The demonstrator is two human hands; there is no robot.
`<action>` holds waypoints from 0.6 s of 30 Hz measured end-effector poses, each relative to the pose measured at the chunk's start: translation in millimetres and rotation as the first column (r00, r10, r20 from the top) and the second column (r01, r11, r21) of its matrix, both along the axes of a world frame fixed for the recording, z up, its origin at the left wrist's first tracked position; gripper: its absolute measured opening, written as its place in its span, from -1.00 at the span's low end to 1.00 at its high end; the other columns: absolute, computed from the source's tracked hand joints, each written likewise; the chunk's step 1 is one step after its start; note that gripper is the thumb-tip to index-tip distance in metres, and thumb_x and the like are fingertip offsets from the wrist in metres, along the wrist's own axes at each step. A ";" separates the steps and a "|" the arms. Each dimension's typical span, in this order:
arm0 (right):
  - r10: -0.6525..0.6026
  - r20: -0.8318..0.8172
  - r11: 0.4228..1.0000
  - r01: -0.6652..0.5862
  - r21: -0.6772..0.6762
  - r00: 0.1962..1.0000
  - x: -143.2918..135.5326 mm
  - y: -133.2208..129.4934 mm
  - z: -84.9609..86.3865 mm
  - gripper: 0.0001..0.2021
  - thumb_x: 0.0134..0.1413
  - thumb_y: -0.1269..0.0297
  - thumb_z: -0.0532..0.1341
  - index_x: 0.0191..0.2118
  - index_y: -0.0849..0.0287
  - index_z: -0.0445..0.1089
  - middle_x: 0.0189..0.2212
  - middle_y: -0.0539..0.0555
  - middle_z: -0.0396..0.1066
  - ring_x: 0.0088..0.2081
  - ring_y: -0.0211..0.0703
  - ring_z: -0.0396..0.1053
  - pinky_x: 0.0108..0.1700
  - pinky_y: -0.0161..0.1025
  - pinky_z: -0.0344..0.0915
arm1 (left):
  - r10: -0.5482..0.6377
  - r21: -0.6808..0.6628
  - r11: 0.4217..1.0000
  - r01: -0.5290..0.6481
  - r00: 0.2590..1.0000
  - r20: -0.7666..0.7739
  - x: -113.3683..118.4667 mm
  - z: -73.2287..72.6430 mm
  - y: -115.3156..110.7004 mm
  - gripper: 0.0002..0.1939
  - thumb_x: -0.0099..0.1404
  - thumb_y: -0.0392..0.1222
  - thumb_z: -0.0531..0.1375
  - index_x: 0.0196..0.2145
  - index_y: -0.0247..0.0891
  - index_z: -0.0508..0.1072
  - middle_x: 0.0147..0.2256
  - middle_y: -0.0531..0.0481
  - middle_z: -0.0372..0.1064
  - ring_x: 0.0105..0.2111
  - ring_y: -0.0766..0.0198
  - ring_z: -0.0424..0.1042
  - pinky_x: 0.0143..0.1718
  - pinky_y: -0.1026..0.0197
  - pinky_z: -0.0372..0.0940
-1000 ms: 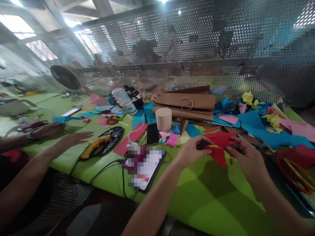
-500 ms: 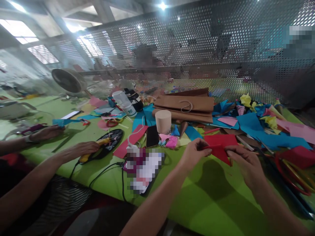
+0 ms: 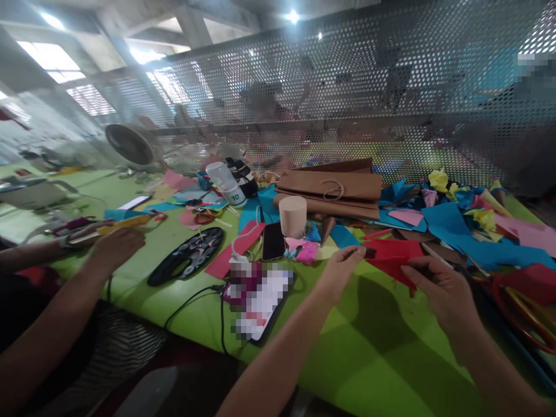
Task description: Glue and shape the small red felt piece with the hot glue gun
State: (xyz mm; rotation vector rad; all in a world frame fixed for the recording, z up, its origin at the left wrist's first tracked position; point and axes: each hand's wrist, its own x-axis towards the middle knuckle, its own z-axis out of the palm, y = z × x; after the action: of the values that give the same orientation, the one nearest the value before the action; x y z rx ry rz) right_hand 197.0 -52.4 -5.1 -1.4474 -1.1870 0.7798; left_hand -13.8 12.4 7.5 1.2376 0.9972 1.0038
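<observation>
Hands, left (image 3: 337, 273) and right (image 3: 443, 288), both pinching red paper (image 3: 393, 259); "10" on bottle (image 3: 226, 183).

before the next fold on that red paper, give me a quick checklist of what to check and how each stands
1. Left hand on the red folded paper piece: ok, fingertips pinch its left corner.
2. Right hand on the paper: ok, fingers at its lower right edge.
3. Paper lifted off the green table: ok, it casts a shadow below.
4. Bare table under the hands: ok, only shadow there.
5. Crease line sharp: cannot tell, blurred.
6. Co-worker's hand apart: ok, far to the left near the black round tray.
</observation>
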 end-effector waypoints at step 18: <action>0.068 -0.276 0.995 -0.084 -0.047 0.959 -6.6 0.2 0.8 -0.74 -0.07 0.00 0.47 -0.30 0.00 0.56 -0.33 0.03 0.54 -0.32 -0.09 0.45 -0.33 -0.20 0.36 | 0.085 -0.147 0.988 -0.040 0.945 0.315 11.3 -8.0 -0.8 -0.69 -0.06 -0.09 0.51 -0.43 -0.30 0.56 -0.42 -0.01 0.55 -0.36 0.29 0.48 -0.19 0.21 0.32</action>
State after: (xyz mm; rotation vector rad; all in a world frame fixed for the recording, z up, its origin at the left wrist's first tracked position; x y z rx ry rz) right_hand 190.4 -52.2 -4.3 -1.2963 -1.0186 1.0401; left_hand -2.5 11.5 -0.5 0.8963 0.8388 1.1245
